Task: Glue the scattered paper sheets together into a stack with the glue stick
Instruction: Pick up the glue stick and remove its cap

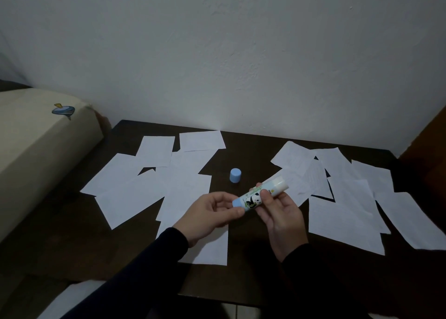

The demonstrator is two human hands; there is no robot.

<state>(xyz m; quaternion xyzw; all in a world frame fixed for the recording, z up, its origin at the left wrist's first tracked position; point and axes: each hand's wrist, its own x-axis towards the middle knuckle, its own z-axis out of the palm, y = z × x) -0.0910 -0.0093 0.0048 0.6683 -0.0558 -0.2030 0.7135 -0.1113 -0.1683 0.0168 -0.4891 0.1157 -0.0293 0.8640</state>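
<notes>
Glue stick: a white plastic tube with a pale blue base and a panda print (259,193) was held up over the middle of the dark brown wooden tabletop (60,241), tilted, its bare white end pointing up and to the right.
Cap: the small pale blue cap (235,175) stood upright on the tabletop just beyond the hands, apart from the tube, so uncapping was done.
Right hand: the right hand (281,218) gripped the tube's body, fingers (268,196) curled round it.
Left hand: the left hand (210,218) pinched the blue base between thumb and fingers; judged to be twisting the glue out, though that could not be confirmed.
Left sheets: a loose spread of white paper sheets (135,193) lay flat, overlapping at the edges.
Right sheets: another spread of white paper sheets (350,202) lay likewise, some showing faint writing.
Stack: none was visible; no two sheets looked squared up or joined.
Glue on paper: none could be made out.
Progress: barely started, by this judgement: the tool was ready, and all gluing and stacking remained.
Surroundings: a cream cushion with a spinning-top print (41,140) sat at the left edge.
</notes>
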